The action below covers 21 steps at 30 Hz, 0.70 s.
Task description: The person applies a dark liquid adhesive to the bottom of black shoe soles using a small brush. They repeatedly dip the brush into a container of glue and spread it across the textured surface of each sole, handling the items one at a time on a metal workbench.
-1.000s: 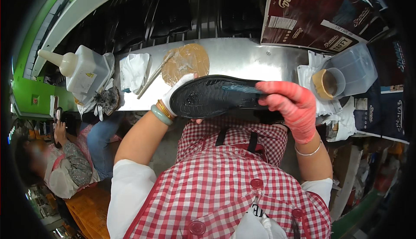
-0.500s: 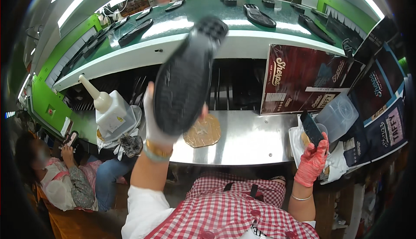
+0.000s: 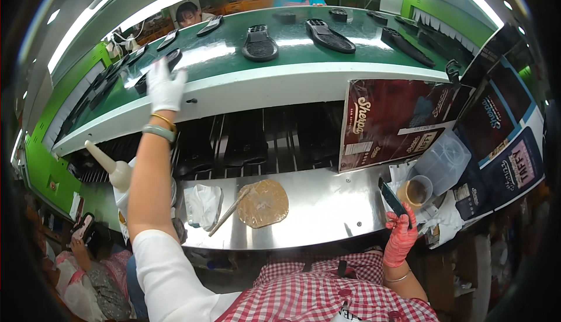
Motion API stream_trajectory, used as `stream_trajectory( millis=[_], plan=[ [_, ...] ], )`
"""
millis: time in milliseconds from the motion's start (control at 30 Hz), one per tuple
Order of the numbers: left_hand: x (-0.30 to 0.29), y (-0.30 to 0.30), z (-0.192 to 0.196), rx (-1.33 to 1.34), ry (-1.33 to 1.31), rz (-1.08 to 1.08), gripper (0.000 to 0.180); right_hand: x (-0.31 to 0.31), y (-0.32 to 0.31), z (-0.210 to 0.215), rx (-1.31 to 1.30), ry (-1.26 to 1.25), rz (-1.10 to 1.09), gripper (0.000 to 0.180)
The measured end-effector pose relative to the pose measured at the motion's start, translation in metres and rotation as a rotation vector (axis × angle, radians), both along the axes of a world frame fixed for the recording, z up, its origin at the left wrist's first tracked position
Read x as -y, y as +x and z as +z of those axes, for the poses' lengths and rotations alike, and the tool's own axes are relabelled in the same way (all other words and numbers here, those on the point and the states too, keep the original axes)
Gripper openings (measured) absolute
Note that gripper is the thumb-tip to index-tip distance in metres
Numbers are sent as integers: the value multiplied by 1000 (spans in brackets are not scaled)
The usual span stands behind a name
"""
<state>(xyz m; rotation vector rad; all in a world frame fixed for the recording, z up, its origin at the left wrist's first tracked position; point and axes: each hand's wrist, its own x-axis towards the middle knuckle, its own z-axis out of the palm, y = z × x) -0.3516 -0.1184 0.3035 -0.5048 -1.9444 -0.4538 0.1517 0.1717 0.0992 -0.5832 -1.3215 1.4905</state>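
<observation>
My left hand (image 3: 165, 88), in a white glove, reaches over the near edge of the green conveyor belt (image 3: 216, 59). Its thumb stands apart from the fingers, and the hand looks open. Behind it lies a black shoe sole (image 3: 174, 58), partly covered; whether the fingers touch it I cannot tell. Right of that hand, another black shoe sole (image 3: 260, 44) lies tread up on the belt. My right hand (image 3: 401, 234), in a red glove, is closed around a dark flat bar-shaped tool (image 3: 391, 198), tilted beside a clear cup (image 3: 416, 190) of brownish liquid.
A metal shelf (image 3: 318, 208) carries a brown taped disc (image 3: 264, 204), a thin stick (image 3: 231, 210) and a crumpled white cloth (image 3: 203, 205). A long-nozzled bottle (image 3: 120, 173) stands left, partly behind my forearm. Cardboard panels (image 3: 380, 123) rise at right. Co-workers sit beyond the belt and at left.
The shoe sole has left my left hand and one now lies on the belt. That hand has moved up and left to the belt. My right hand keeps the dark tool, slightly lower.
</observation>
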Motion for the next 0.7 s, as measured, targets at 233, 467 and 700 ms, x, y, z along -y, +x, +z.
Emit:
stream_trajectory(
  millis=[233, 467, 700],
  plan=[
    [138, -137, 25, 783, 25, 266, 98, 4, -13, 8, 8, 86, 47, 31],
    [118, -179, 19, 836, 78, -58, 61, 2, 0, 8, 55, 43, -12, 31],
    [80, -34, 27, 554, 621, -473, 45, -10, 25, 45, 110, -42, -95, 29]
  ],
)
